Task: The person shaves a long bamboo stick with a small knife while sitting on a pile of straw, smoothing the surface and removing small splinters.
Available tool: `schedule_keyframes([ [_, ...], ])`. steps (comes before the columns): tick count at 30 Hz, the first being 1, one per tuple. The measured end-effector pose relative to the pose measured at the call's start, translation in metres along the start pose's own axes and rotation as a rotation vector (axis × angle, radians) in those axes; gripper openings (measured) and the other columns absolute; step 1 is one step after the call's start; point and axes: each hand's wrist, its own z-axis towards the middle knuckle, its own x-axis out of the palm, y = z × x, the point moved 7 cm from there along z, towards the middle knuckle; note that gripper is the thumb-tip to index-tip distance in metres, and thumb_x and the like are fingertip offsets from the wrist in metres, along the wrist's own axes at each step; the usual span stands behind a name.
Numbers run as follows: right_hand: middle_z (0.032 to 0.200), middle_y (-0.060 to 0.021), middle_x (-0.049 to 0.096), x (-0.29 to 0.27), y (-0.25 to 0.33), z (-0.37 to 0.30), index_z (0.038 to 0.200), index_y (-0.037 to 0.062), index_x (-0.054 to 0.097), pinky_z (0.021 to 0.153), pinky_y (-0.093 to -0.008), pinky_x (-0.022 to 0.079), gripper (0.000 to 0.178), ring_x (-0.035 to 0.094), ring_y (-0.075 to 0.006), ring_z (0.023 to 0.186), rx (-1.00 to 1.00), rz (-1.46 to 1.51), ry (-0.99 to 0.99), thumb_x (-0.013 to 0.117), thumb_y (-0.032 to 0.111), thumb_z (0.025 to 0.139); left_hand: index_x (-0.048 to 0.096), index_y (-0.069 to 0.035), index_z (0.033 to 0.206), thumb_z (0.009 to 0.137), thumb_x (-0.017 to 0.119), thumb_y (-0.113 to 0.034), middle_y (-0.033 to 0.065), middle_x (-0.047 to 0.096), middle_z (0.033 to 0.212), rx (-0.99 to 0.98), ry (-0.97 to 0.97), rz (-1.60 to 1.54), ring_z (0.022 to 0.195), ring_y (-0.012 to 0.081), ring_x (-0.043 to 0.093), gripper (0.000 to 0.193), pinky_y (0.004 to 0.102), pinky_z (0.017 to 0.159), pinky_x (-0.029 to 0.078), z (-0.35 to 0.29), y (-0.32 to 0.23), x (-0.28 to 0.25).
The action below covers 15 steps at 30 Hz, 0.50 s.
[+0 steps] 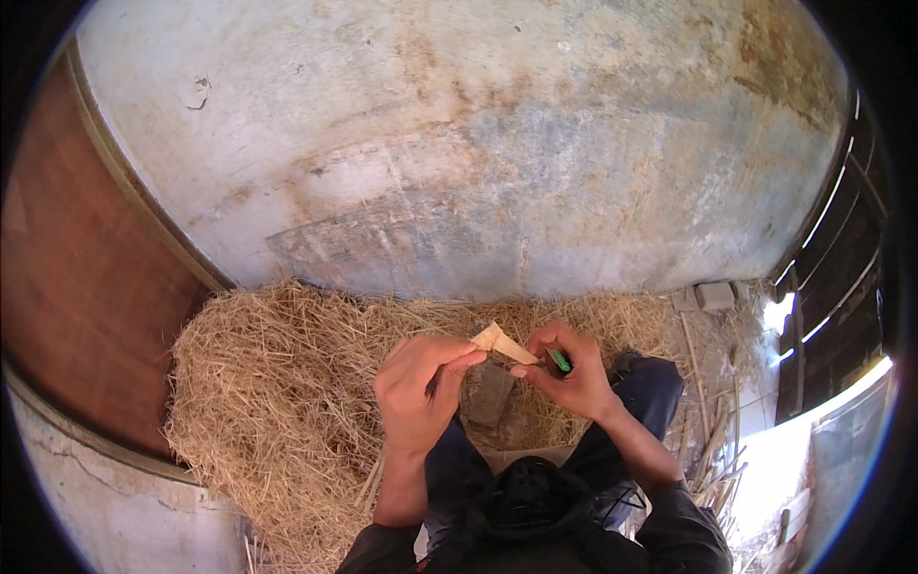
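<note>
A pale tan, flat strip [513, 348], bent into a peak near its left end, is held up between my two hands above my lap. It looks like dried leaf or thin wood; which one I cannot tell. My left hand [418, 387] pinches the left end between thumb and fingertips. At the other end, the thumb and fingers of my right hand [577, 375] are closed on the strip. A small green object [560, 361] also sits within the right hand's fingers, mostly hidden, so its kind does not show.
Loose straw [277, 383] is heaped to my left and along the stained wall [535, 191]. A flat grey-brown block [490, 394] lies between my legs. Grey blocks [714, 297] and thin sticks [695, 368] lie at right. A brown door panel [86, 277] stands at far left.
</note>
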Motion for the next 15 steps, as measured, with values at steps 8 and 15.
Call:
schedule_keyframes([
  [8,0.096,-0.0101,0.079,-0.002,0.025,-0.010,0.114,0.0049,0.078,0.062,-0.0341,0.060,0.034,0.078,-0.0241,0.076,-0.400,-0.325,-0.330,0.090,0.004,0.082,0.076,0.000,0.095,0.091,0.078,0.003,0.0086,0.079,0.083,-0.154,-0.068,-0.001,0.074,0.0168,0.074,0.006,0.0280,0.070,0.054,0.002,0.007,-0.011],
  [15,0.096,-0.0098,0.080,-0.003,0.039,-0.002,0.121,0.0056,0.079,0.062,-0.0338,0.059,0.040,0.076,-0.0245,0.075,-0.455,-0.372,-0.221,0.085,-0.001,0.082,0.075,-0.001,0.094,0.090,0.079,0.002,0.0091,0.077,0.086,-0.151,-0.130,-0.129,0.074,0.0164,0.068,0.006,0.0284,0.066,0.050,-0.002,0.009,-0.009],
])
